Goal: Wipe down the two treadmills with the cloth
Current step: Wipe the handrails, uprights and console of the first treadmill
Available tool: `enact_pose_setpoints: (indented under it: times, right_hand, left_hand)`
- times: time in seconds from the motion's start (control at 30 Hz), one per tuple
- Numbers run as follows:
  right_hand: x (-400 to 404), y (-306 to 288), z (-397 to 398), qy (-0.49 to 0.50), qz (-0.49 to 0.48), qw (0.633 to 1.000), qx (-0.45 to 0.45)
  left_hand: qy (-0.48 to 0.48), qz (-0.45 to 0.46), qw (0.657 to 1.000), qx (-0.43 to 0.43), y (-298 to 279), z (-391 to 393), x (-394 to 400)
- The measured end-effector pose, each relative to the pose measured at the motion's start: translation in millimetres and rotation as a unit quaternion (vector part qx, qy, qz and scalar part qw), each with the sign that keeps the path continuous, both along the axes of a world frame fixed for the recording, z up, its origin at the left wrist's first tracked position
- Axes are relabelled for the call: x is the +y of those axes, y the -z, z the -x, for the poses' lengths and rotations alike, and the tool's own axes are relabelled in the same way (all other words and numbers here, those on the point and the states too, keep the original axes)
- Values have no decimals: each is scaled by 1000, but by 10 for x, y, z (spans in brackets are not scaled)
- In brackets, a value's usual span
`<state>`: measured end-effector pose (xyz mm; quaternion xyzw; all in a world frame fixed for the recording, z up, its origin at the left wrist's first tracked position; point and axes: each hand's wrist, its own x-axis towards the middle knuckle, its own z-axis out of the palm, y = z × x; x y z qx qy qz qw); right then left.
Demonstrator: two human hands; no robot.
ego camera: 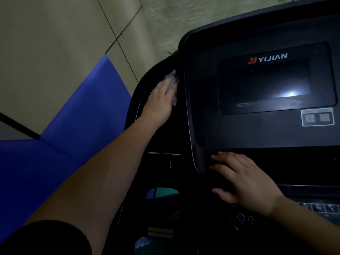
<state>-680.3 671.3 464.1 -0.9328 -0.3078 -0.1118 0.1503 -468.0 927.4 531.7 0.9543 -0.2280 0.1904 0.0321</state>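
View: head camera, looking down over a treadmill console in dim light.
Treadmill (257, 129): black console filling the right half; dark screen (265, 83) marked YIJIAN tilted up toward the viewer, long axis running left to right.
Left hand (161, 96): arm stretched forward and across from the lower left, bare to a dark sleeve (55, 238); palm down on the black side moulding just left of the screen panel's left edge.
Left fingers: laid over the cloth, pressing it to the moulding; whether they curl round it cannot be told.
Cloth (173, 78): pale, bunched under the left hand, showing past the fingertips and along the hand's right side, touching the panel's left edge.
Right hand (242, 181): palm down at the panel's lower left corner, wrist toward the lower right.
Right fingers (220, 168): straight, spread, pointing left, holding nothing.
Buttons (246, 219): round controls just below the right hand.
Floor (55, 52): beige tiles and blue mat (64, 135) left of the machine.
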Motion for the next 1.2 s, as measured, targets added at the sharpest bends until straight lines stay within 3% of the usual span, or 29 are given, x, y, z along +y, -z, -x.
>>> enact_pose_setpoints:
  times: [0.17, 0.27, 0.33, 0.4, 0.6, 0.8, 0.9, 1.07, 1.2]
  right_hand:
    - [-4, -10, -5, -2, -3, 1000, 1]
    - [-4, 0, -4, -4, -3, 1000, -4]
    - [-2, 3, -1, -4, -3, 1000, -5]
    - [2, -1, -3, -1, -2, 1000, -7]
    - [5, -5, -4, -5, -8, 1000, -14]
    - [4, 6, -14, -5, -5, 1000, -20]
    - [0, 13, -8, -4, -9, 1000, -17]
    - [-2, 15, -15, -3, -7, 1000, -16]
    - [1, 10, -11, -6, -9, 1000, -15]
  left_hand:
    - [-41, -24, 997, -54, -44, 300, 307]
    - [-104, 66, 992, -34, 20, 724, 412]
    - [-185, 193, 962, -55, 83, 928, 448]
    - [-234, 212, 947, -51, 159, 1002, 436]
    - [-238, 115, 964, -20, 5, 323, 321]
    - [-89, 55, 994, -20, -470, -345, -176]
    - [-60, 31, 997, -30, -525, -409, -268]
    - [-174, 62, 982, 36, -559, -237, 30]
    - [-243, 95, 963, 73, -284, 363, 559]
